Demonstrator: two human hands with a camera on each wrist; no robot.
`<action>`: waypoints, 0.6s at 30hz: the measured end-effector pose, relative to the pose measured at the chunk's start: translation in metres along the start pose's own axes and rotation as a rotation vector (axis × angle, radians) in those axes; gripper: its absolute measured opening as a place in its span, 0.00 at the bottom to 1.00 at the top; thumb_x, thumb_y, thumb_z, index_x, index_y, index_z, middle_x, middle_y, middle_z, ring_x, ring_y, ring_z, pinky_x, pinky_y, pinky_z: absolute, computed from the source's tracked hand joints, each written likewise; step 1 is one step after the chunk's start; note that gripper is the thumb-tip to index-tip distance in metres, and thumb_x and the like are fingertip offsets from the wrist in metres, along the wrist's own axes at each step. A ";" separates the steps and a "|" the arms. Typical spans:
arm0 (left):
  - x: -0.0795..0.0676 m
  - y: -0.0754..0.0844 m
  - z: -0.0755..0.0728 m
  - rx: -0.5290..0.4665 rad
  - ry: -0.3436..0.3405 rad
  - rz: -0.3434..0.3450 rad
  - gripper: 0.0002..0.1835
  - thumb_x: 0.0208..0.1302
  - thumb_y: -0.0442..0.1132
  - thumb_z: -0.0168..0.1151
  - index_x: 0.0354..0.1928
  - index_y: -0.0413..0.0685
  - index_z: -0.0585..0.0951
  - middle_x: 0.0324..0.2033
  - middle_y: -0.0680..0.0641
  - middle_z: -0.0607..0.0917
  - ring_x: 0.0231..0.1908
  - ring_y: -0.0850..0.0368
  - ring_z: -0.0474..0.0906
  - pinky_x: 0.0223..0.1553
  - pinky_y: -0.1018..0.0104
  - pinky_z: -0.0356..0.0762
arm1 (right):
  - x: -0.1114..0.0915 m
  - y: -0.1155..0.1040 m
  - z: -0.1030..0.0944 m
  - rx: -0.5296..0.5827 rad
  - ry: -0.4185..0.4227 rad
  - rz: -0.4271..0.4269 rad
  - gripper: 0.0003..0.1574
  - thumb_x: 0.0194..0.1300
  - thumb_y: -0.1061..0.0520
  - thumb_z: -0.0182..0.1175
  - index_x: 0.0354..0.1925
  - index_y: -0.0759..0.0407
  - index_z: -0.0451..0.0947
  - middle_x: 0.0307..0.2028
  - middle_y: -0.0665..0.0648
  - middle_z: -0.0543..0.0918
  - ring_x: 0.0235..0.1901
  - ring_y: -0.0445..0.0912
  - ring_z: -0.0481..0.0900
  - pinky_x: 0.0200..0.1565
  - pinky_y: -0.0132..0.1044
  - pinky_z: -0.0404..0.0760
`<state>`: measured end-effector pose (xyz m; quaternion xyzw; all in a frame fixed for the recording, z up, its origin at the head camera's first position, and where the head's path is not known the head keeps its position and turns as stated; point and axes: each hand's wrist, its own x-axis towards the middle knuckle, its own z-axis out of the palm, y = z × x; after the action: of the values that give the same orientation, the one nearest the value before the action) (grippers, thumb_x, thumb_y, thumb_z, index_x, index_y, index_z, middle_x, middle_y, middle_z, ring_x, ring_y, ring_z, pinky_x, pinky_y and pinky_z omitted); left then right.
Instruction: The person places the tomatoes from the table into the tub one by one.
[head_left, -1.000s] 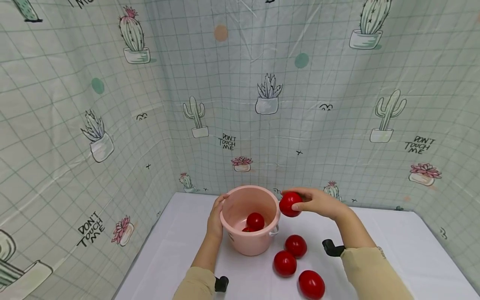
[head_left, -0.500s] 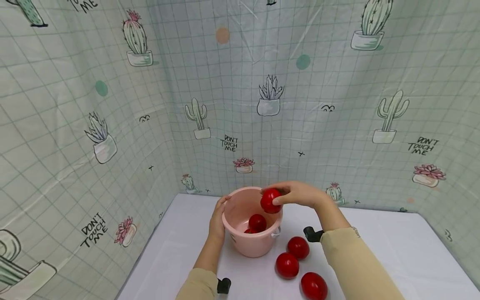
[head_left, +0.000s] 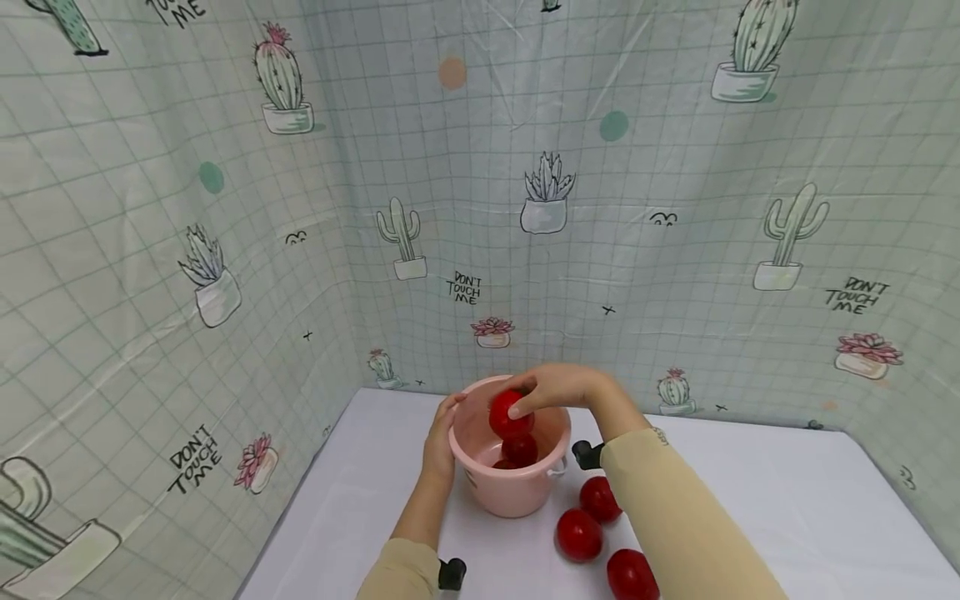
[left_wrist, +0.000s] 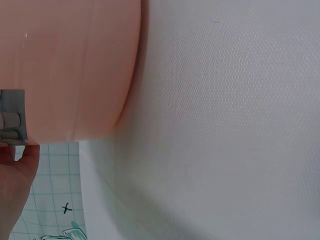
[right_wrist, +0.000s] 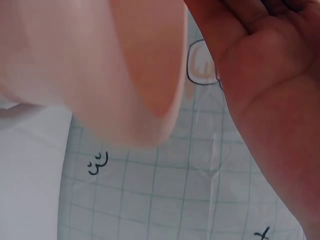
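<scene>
My left hand (head_left: 437, 450) grips the left side of a pink bucket (head_left: 510, 493), with fingertips over its rim. Within the bucket's mouth, my right hand (head_left: 566, 390) holds a shiny red ball (head_left: 502, 417) between thumb and fingers. Below it lies another red ball (head_left: 521, 452), with part of one more showing under that. The left wrist view has the bucket's wall (left_wrist: 75, 65) and the left hand (left_wrist: 17, 180) at its edge. In the right wrist view, the palm of the right hand (right_wrist: 275, 85) is beside the bucket rim; the held ball is out of sight there.
Right of the bucket on the white table (head_left: 330, 500) lie three red balls: one near the bucket (head_left: 597, 498), one closer to me (head_left: 579, 536), and one partly behind the right sleeve (head_left: 632, 575). A cactus-print cloth (head_left: 480, 167) hangs behind and at the sides.
My right hand has carried the red ball leftward from outside the bucket's right rim, over the rim and down into its mouth. The left hand has kept its hold on the bucket.
</scene>
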<state>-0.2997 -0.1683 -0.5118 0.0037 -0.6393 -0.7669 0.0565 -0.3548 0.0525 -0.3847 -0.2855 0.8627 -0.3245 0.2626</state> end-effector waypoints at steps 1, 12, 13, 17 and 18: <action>0.000 0.000 0.000 -0.003 0.002 -0.002 0.22 0.74 0.46 0.36 0.63 0.53 0.73 0.68 0.50 0.71 0.71 0.50 0.62 0.73 0.50 0.58 | 0.003 -0.002 0.001 -0.018 -0.007 0.008 0.35 0.53 0.34 0.68 0.60 0.35 0.78 0.56 0.44 0.80 0.61 0.47 0.73 0.62 0.51 0.75; 0.001 -0.002 -0.001 0.013 -0.007 0.011 0.23 0.75 0.47 0.35 0.63 0.55 0.73 0.67 0.50 0.73 0.69 0.52 0.63 0.72 0.51 0.61 | 0.028 -0.015 0.006 -0.019 -0.202 -0.043 0.25 0.59 0.38 0.66 0.55 0.36 0.80 0.54 0.46 0.80 0.58 0.43 0.75 0.61 0.42 0.76; 0.001 -0.002 -0.001 0.015 -0.008 0.014 0.23 0.75 0.47 0.35 0.63 0.54 0.73 0.67 0.51 0.73 0.70 0.52 0.63 0.72 0.52 0.61 | 0.030 -0.016 0.007 0.007 -0.221 -0.041 0.25 0.60 0.40 0.66 0.55 0.38 0.80 0.54 0.47 0.80 0.57 0.44 0.76 0.60 0.41 0.77; 0.001 -0.002 -0.001 0.006 -0.003 0.019 0.23 0.75 0.46 0.35 0.64 0.54 0.72 0.67 0.51 0.72 0.70 0.53 0.62 0.73 0.54 0.60 | 0.038 -0.022 0.011 0.067 -0.274 -0.022 0.23 0.61 0.46 0.67 0.55 0.44 0.80 0.54 0.50 0.79 0.55 0.45 0.77 0.57 0.40 0.80; 0.001 -0.002 -0.001 0.000 -0.003 0.023 0.23 0.75 0.46 0.35 0.64 0.53 0.72 0.67 0.50 0.72 0.70 0.53 0.62 0.73 0.54 0.60 | 0.040 -0.023 0.012 0.069 -0.284 -0.020 0.23 0.61 0.47 0.67 0.55 0.45 0.80 0.54 0.51 0.79 0.55 0.45 0.77 0.57 0.40 0.80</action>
<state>-0.3006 -0.1685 -0.5141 -0.0048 -0.6395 -0.7661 0.0643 -0.3672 0.0067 -0.3866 -0.3278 0.8024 -0.3129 0.3883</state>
